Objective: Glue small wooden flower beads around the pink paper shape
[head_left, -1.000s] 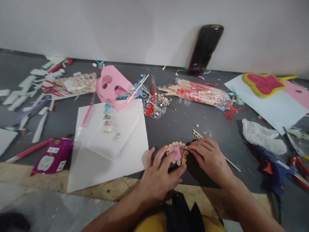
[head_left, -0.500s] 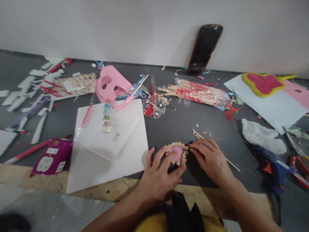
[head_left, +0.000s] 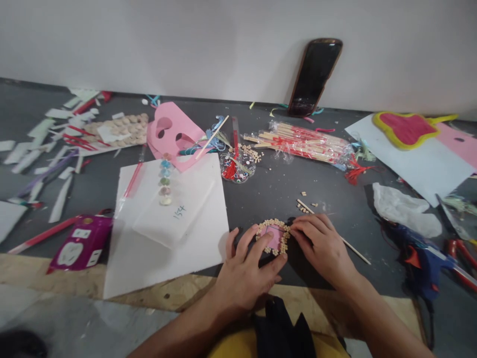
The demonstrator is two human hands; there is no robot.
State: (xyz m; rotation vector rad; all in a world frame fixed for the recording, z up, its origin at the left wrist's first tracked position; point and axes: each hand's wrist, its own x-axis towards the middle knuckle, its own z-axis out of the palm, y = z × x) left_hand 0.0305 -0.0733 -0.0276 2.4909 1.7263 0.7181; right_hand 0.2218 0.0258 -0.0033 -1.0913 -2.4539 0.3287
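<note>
A small pink paper piece (head_left: pixel 275 238) edged with a ring of tiny wooden bits lies flat on the dark table. My left hand (head_left: pixel 248 268) rests over its left and lower side, fingers spread and pressing it down. At its right edge, my right hand (head_left: pixel 322 246) has thumb and forefinger pinched together by the wooden border; what they hold, if anything, is too small to make out. A thin wooden stick (head_left: pixel 356 251) passes beneath the right hand, with several loose wooden bits (head_left: pixel 303 208) by its far end.
A blue glue gun (head_left: pixel 425 268) and scissors (head_left: pixel 462 256) lie to the right. White board (head_left: pixel 201 238) and a purple pouch (head_left: pixel 82 241) are on the left. Behind are bundled sticks (head_left: pixel 301 141), a pink paper cutout (head_left: pixel 175 129) and a phone (head_left: pixel 316 74) against the wall.
My right hand has shifted slightly left, its fingertips now right up against the wooden border. My left hand stays put on the pink piece.
</note>
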